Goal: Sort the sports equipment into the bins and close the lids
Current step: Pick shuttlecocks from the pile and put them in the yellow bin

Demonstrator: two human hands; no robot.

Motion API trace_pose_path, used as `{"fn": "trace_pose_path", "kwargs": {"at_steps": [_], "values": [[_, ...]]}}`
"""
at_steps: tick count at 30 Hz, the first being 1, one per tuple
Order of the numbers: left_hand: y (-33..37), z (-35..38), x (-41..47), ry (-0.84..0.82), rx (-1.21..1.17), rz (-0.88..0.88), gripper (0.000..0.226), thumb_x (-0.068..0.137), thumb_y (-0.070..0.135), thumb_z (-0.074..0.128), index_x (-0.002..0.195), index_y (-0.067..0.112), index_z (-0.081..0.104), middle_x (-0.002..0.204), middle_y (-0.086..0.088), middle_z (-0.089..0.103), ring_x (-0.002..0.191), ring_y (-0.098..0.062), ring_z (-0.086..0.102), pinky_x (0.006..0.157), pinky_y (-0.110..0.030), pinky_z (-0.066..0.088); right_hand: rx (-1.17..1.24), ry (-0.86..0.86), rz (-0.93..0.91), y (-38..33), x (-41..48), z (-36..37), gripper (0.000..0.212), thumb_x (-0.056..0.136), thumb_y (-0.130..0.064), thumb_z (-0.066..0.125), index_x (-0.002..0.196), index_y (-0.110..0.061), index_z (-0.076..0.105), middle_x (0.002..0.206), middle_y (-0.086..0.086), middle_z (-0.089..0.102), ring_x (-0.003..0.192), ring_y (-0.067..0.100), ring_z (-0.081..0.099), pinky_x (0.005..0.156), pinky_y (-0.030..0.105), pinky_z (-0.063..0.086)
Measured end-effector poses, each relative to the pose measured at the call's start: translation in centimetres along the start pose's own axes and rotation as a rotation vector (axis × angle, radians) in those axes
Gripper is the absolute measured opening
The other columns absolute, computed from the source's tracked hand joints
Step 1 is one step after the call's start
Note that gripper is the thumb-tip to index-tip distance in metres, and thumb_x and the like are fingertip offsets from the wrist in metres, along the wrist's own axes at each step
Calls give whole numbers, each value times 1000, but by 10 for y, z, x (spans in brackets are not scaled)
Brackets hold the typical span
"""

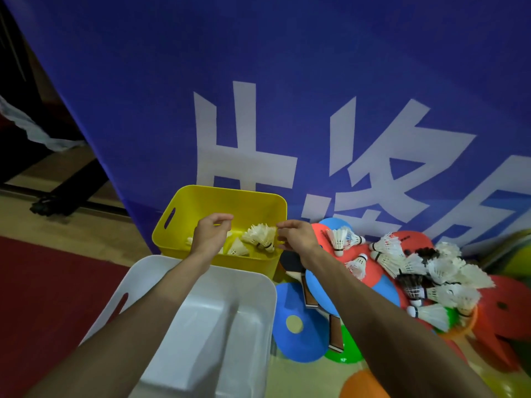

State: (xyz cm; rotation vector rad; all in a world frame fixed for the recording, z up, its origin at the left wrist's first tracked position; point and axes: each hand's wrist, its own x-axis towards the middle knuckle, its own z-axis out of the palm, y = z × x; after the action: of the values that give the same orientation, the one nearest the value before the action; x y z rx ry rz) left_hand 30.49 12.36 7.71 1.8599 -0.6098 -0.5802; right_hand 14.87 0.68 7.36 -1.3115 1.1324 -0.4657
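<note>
Left hand (211,235) and right hand (296,238) hang empty over the yellow bin (184,202); the shuttlecocks (413,264) seem featherlight, fragile, best pinched by the cork.

left hand (211,234) above yellow bin (221,201) | right hand (296,237) over its right rim | shuttlecocks (258,239) inside | white bin (255,285) nearer

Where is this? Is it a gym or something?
Likely a sports hall or gym corner: wooden floor, a big blue banner, and a heap of shuttlecocks on flat coloured discs beside a yellow bin and a white bin.
</note>
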Motion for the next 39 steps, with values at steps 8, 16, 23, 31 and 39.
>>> {"fn": "trace_pose_path", "kwargs": {"at_steps": [8, 16, 23, 31, 39], "values": [[28, 60, -24, -139, 50, 129, 15, 92, 17, 55, 100, 23, 66, 107, -1, 66, 101, -17, 61, 83, -25, 45, 0, 68, -29, 20, -21, -61, 20, 93, 0, 53, 110, 1, 63, 84, 10, 60, 68, 17, 57, 57, 21, 52], [57, 142, -57, -330, 156, 249, 15, 89, 11, 57, 99, 20, 65, 107, 2, 64, 93, -11, 59, 75, -15, 42, -6, 160, -9, 48, -41, -157, 15, 89, -1, 57, 102, -5, 65, 81, 8, 63, 65, 16, 58, 59, 27, 50], [52, 213, -99, -506, 220, 244, 13, 90, 13, 59, 99, 20, 65, 100, 7, 64, 91, -10, 59, 70, -11, 41, 4, 272, 42, 88, -58, -255, 13, 89, -3, 58, 100, -7, 65, 80, 6, 64, 68, 16, 58, 60, 28, 50], [47, 299, -146, -593, 288, 174, 15, 91, 10, 56, 100, 16, 66, 100, -2, 66, 92, -19, 61, 83, -26, 47, -109, 362, 80, 135, -60, -336, 21, 85, -8, 60, 105, -7, 66, 86, 3, 65, 75, 20, 61, 70, 37, 54], [39, 356, -179, -669, 363, 151, 16, 95, 12, 53, 106, 15, 64, 106, -2, 62, 99, -16, 57, 88, -25, 46, -457, 320, 82, 173, -58, -378, 31, 87, -19, 56, 116, -12, 61, 106, 8, 69, 96, 23, 64, 76, 29, 48]]}}
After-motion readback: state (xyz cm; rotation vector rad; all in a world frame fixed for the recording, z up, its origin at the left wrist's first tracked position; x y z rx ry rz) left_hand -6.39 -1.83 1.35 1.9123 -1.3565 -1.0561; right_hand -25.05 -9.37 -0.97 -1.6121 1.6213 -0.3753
